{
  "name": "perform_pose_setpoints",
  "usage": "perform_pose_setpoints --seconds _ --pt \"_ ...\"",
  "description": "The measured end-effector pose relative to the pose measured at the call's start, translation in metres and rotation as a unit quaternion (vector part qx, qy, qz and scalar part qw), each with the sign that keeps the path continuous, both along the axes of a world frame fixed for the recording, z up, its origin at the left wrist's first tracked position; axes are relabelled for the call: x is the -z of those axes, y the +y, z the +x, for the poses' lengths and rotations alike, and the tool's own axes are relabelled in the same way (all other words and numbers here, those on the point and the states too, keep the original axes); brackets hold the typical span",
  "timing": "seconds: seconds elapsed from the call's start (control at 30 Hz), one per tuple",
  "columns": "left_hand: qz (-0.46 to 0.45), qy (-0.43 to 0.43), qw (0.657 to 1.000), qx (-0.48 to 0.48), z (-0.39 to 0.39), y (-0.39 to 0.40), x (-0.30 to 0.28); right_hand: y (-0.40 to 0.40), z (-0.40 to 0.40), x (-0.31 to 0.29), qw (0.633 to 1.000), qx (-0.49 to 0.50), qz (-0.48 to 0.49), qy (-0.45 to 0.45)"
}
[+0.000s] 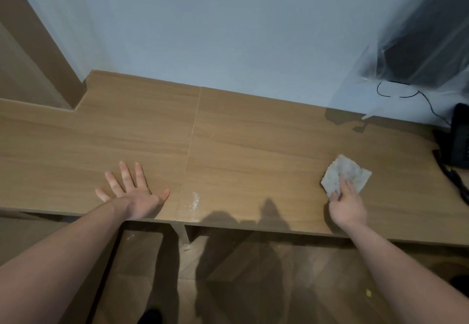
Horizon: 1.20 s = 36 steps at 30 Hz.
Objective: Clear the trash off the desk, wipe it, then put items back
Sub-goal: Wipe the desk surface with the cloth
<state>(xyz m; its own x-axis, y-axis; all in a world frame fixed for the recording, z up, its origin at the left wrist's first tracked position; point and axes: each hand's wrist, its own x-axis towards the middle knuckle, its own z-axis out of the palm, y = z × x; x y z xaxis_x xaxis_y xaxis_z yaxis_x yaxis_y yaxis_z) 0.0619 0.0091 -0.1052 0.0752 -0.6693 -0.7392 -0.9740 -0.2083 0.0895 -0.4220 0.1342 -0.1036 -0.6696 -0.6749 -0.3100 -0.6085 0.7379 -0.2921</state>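
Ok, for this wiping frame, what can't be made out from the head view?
- Black phone: cut off by the right edge; its type is a guess.
- Dark object under plastic sheeting: blurred by the film and cut by the edge.
- Cloth: the right hand covers its near part.
- White specks on the desk: too small to identify.

No readable text, labels, brand names, numbers or signs appear anywhere in this view. The black telephone (459, 143) at the far right edge of the brown wood-grain table (228, 140) shows no legible markings on its face; it is dark and partly cut off. The dark screen wrapped in clear plastic film (426, 51) in the upper right corner carries no visible logo or sticker.
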Motion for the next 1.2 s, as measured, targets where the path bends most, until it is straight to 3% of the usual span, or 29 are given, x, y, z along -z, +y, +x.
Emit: perform_pose_setpoints --seconds 0.07,0.17,0.33,0.4,0.47,0.53,0.7,0.8,0.87,0.93,1.07,1.2 --pt "-0.003 -0.005 1.0 0.001 -0.001 0.0 0.002 0.011 0.027 0.021 0.996 -0.055 -0.04 0.053" --pt "-0.003 -0.007 1.0 0.001 -0.001 0.002 0.001 0.03 0.088 0.027 0.98 -0.151 -0.116 0.063" --pt "0.004 -0.002 1.0 0.008 0.0 0.001 -0.003 0.054 0.174 0.005 0.924 -0.366 -0.113 -0.023" --pt "0.003 -0.012 1.0 0.005 -0.002 0.001 -0.002 0.052 0.172 -0.004 0.907 -0.392 -0.141 -0.064" --pt "-0.005 -0.03 1.0 0.002 -0.003 0.001 0.001 0.043 0.149 -0.014 0.922 -0.347 -0.16 -0.057" --pt "-0.008 -0.035 0.999 0.003 -0.004 0.001 0.002 0.032 0.106 -0.025 0.957 -0.231 -0.176 -0.03" --pt "-0.01 -0.045 0.999 0.001 -0.005 0.001 0.004 0.045 -0.038 -0.019 0.996 0.021 -0.081 0.022" --pt "-0.01 -0.042 0.999 0.003 -0.004 0.001 0.005 0.071 -0.042 0.004 0.993 0.095 -0.047 0.055" --pt "-0.004 -0.041 0.999 0.006 -0.003 0.002 0.005 0.078 -0.008 0.02 0.986 0.095 -0.119 0.067" --pt "-0.005 -0.047 0.999 0.006 -0.003 0.003 0.005 0.08 0.039 0.036 0.976 0.06 -0.201 0.065" --pt "-0.008 -0.048 0.999 0.007 -0.004 0.001 0.003 0.082 0.13 0.034 0.973 -0.082 -0.214 0.011" --pt "-0.01 -0.054 0.998 0.004 -0.004 0.003 0.003 0.085 0.187 0.02 0.916 -0.317 -0.22 -0.108"
